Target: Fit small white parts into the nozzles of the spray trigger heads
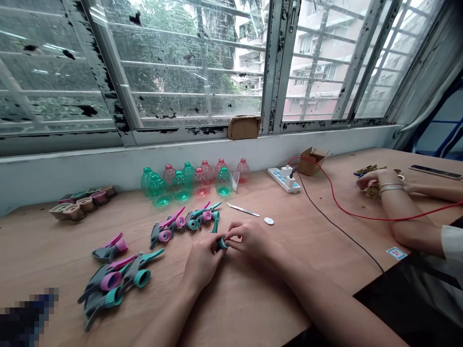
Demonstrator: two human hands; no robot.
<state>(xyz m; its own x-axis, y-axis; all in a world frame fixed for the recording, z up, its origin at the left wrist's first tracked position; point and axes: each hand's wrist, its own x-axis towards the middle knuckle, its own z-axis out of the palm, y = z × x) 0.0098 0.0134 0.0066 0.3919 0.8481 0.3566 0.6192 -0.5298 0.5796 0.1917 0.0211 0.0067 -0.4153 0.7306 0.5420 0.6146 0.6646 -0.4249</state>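
Left hand [203, 256] and right hand [250, 238] pinching a teal-collared spray trigger head [223, 243] between them over the desk [300, 226], its body mostly covered, translucent bottles [181, 186] behind, gold pieces [372, 192] partly hidden by a co-worker's hand [376, 179]

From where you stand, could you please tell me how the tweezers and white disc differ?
The tweezers are long and thin; the white disc is round. The tweezers look silvery, while the disc is white. The tweezers lie farther left, the disc nearer the camera. Both rest on the table, beyond the right hand.
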